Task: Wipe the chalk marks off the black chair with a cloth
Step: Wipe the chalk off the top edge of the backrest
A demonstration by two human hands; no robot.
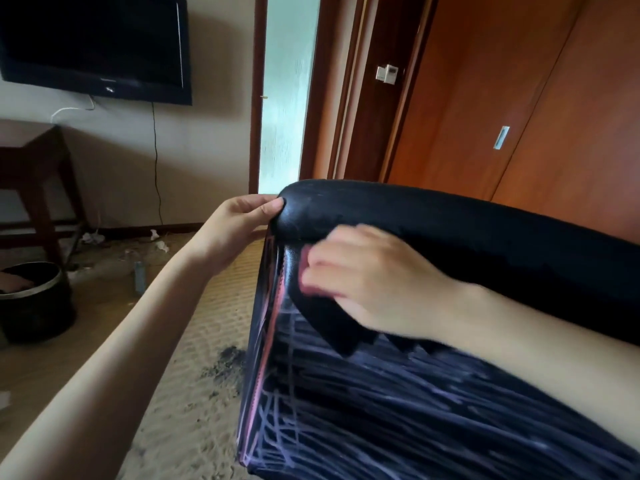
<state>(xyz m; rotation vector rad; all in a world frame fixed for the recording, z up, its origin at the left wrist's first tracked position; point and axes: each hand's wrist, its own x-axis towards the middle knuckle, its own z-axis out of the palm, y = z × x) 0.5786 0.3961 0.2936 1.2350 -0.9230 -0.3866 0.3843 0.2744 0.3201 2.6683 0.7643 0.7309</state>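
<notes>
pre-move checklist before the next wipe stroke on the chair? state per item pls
1. Chair steadied: ok. The left hand grips the top corner of the black chair.
2. Cloth in hand: ok. The right hand presses a pink cloth on the chair, though the hand is motion-blurred.
3. Cloth contact flat on the surface: cannot tell, the fingers cover most of it.
4. Area under the hand cleared: ok. The patch around and just below the cloth looks plain black.
5. Marks left: not ok. The chalk marks still cover the lower panel, and pink lines run down the left edge.
6. Cloth clean enough: cannot tell.
</notes>
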